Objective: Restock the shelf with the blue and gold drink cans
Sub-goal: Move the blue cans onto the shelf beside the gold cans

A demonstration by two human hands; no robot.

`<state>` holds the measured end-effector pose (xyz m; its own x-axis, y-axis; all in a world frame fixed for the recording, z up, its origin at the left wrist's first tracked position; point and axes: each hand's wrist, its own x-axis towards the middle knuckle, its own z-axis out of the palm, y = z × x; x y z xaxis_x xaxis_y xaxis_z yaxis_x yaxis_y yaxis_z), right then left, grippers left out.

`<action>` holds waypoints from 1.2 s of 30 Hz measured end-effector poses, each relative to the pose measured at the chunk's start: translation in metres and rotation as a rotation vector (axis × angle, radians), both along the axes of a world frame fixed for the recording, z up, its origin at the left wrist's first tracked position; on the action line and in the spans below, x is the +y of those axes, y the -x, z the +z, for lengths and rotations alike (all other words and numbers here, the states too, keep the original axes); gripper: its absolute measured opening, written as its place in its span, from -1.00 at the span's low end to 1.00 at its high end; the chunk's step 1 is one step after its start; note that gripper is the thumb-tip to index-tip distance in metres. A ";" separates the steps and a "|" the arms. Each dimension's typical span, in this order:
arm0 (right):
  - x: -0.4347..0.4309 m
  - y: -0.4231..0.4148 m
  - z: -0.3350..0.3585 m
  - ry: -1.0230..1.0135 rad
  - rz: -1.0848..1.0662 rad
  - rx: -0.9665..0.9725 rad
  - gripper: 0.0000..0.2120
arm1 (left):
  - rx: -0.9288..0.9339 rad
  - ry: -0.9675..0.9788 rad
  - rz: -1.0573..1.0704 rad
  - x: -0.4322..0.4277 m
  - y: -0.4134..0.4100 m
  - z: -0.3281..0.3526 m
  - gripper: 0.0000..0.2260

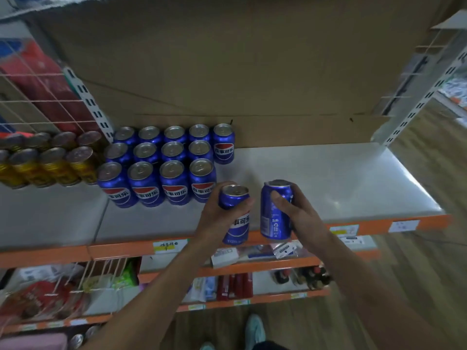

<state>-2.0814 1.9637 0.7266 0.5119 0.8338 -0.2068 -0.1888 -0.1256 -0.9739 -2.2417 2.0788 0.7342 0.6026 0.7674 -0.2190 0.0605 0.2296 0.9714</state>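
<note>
Blue can (237,202) sits upright in the gripping left hand (217,218), second can (274,218) in the gripping right hand (297,213), both over the front edge of the shelf (328,178); the free slot beside the stocked rows (174,180) lies just beyond the left.

Thirteen blue cans (173,183) standing on shelf (316,178), centre-left of frame: rows of five, four, four. Two more held: one in left hand (217,218), one in right hand (298,213). Eight gold cans (51,165) visible far left, edge-cropped.
</note>
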 end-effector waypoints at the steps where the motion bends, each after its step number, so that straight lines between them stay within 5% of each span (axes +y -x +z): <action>1: 0.004 -0.007 -0.002 -0.008 0.014 -0.022 -0.44 | -0.012 -0.011 0.008 0.002 -0.004 -0.001 -0.66; 12: 0.051 -0.058 -0.018 -0.085 0.241 -0.331 -0.40 | 0.068 -0.233 -0.030 0.017 -0.030 -0.011 -0.54; 22: 0.044 -0.060 -0.026 -0.047 0.387 -0.567 0.00 | 0.199 -0.384 -0.180 0.017 -0.011 -0.007 -0.40; 27: 0.033 -0.081 -0.016 -0.021 0.519 -0.792 -0.07 | 0.349 -0.627 -0.142 0.017 -0.014 -0.013 -0.38; 36: 0.040 -0.061 -0.020 0.027 0.234 -1.103 -0.13 | 0.526 -0.833 -0.058 0.009 -0.017 -0.028 -0.17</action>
<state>-2.0205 2.0041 0.7063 0.2576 0.9352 0.2428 0.8043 -0.0682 -0.5903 -2.2247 2.0873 0.7064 0.6251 0.7700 0.1275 0.5203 -0.5328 0.6674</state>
